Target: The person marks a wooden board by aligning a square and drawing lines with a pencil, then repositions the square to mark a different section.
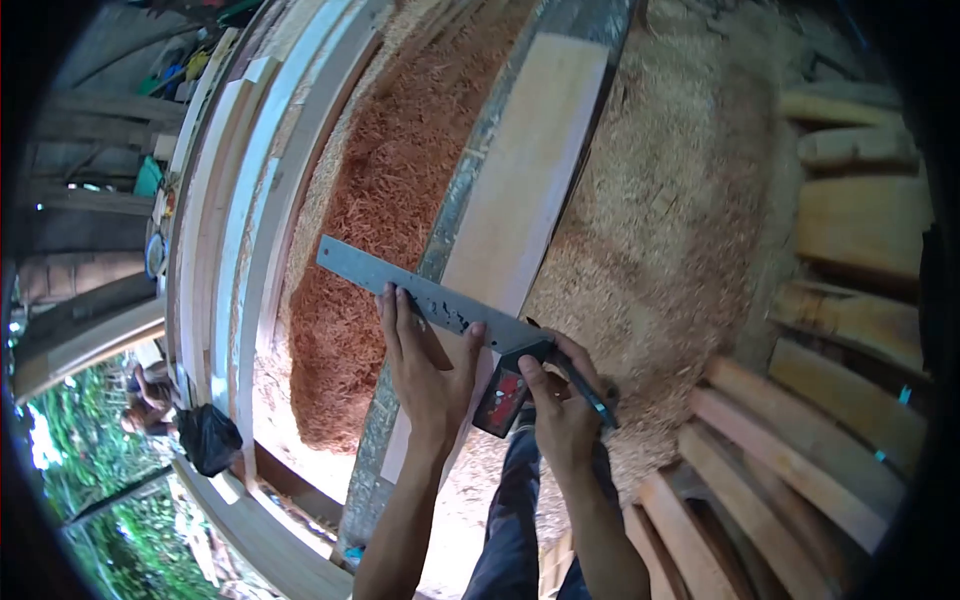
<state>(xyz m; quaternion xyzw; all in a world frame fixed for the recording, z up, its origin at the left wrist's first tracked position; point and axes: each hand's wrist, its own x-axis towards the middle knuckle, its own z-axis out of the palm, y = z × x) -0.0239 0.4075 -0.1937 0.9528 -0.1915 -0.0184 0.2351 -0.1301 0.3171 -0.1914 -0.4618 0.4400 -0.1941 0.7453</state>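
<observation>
Two bare forearms reach over a pale plank (pixel 520 190) on the desk (pixel 455 215) amid sawdust (pixel 385 200). Left hand (pixel 425 365), fingers spread flat, presses a try square (pixel 440 305) across the plank; right hand (pixel 565 405), fingers closed, holds a pencil (pixel 590 395) at the square's edge.

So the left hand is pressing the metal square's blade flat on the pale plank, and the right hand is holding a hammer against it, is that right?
Not quite: the head view shows the right hand holding a pencil, not a hammer. The left hand does press the metal square's blade flat on the pale plank.
</observation>
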